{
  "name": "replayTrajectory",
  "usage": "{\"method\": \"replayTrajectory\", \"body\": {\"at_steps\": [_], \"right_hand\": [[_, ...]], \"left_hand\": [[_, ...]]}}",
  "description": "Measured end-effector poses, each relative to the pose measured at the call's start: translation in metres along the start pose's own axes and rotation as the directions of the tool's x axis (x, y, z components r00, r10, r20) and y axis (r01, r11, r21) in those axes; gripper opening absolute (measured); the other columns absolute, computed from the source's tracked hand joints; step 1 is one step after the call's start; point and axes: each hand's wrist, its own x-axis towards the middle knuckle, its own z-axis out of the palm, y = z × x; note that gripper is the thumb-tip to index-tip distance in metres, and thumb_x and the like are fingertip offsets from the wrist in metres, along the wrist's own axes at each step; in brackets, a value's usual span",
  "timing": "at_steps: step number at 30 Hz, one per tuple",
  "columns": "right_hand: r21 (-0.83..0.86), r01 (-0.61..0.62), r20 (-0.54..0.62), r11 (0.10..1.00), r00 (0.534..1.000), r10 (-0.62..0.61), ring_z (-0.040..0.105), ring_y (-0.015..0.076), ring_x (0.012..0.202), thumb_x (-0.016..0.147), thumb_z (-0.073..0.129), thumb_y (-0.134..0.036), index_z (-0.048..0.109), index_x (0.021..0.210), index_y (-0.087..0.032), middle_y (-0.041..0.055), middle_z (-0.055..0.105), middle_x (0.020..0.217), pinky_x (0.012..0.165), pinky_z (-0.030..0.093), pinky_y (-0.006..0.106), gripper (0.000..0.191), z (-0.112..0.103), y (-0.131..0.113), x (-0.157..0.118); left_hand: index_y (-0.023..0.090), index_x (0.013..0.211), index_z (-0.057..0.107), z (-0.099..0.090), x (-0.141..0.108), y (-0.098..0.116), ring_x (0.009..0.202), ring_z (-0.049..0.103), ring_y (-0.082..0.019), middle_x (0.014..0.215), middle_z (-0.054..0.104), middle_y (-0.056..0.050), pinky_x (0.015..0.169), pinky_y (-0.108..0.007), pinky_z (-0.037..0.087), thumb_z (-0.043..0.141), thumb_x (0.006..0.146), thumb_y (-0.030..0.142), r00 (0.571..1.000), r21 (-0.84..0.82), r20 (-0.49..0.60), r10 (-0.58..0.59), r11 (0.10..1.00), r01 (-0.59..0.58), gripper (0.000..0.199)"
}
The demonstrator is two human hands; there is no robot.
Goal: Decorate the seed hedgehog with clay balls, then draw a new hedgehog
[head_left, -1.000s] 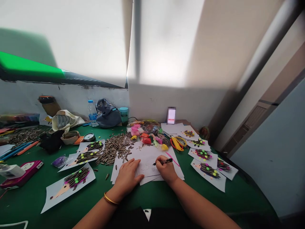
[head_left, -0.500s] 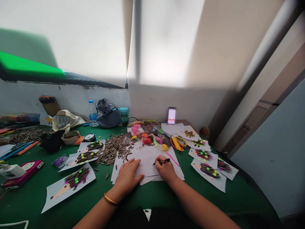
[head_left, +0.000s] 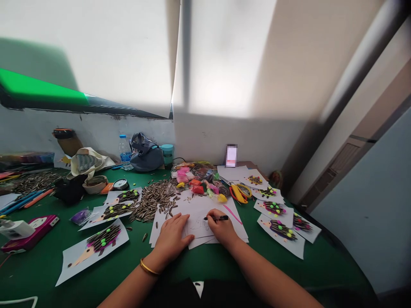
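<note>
A black pen [head_left: 221,218] is pinched in my right hand [head_left: 222,229], its tip at a faint line drawing on the top sheet of white paper [head_left: 201,233]. My left hand [head_left: 174,233] lies flat with fingers stretched out on the left part of that sheet. More white sheets lie under it, one marked with a pink stroke. Just beyond my left hand spreads a heap of striped sunflower seeds [head_left: 156,199], some of them lying on the paper. Packets of coloured clay [head_left: 196,187] sit at the paper's far edge.
Yellow-handled scissors [head_left: 240,193] lie right of the clay. Hedgehog pictures made with seeds stand at the right [head_left: 280,231] and left [head_left: 96,248]. Behind are a phone [head_left: 231,155], a blue bag [head_left: 146,156] and a water bottle [head_left: 124,153]. A magenta device [head_left: 35,231] lies far left.
My right hand has shifted slightly left and away from me with the pen, and the drawing shows a little more line. My left hand has stayed where it was.
</note>
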Motion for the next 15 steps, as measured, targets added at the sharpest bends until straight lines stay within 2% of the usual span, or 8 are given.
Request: {"method": "replayTrajectory", "body": {"at_steps": [9,15], "right_hand": [[-0.022,-0.055,-0.016,0.998,0.998,0.055,0.059,0.0178,0.074,0.082,0.047,-0.023,0.062,0.077,-0.023,0.0004,0.065,0.075,0.066,0.042,0.026,0.015,0.0008,0.0033,0.0006],[0.033,0.006,-0.033,0.999,0.999,-0.005,0.06,0.0181,0.078,0.084,0.046,-0.023,0.062,0.08,-0.022,0.0013,0.066,0.079,0.071,0.044,0.027,0.017,-0.001,0.0017,-0.0001]], "left_hand": [[0.024,0.138,0.045,0.0001,-0.0008,0.0002,0.137,0.035,-0.027,0.142,0.05,-0.006,0.111,-0.042,0.025,0.062,0.078,0.043,1.0,-0.002,0.001,0.006,1.0,-0.006,0.065],[0.024,0.138,0.046,0.0002,-0.0006,-0.0002,0.137,0.035,-0.027,0.142,0.05,-0.006,0.111,-0.043,0.026,0.062,0.078,0.043,1.0,0.007,0.0,0.007,1.0,-0.007,0.065]]}}
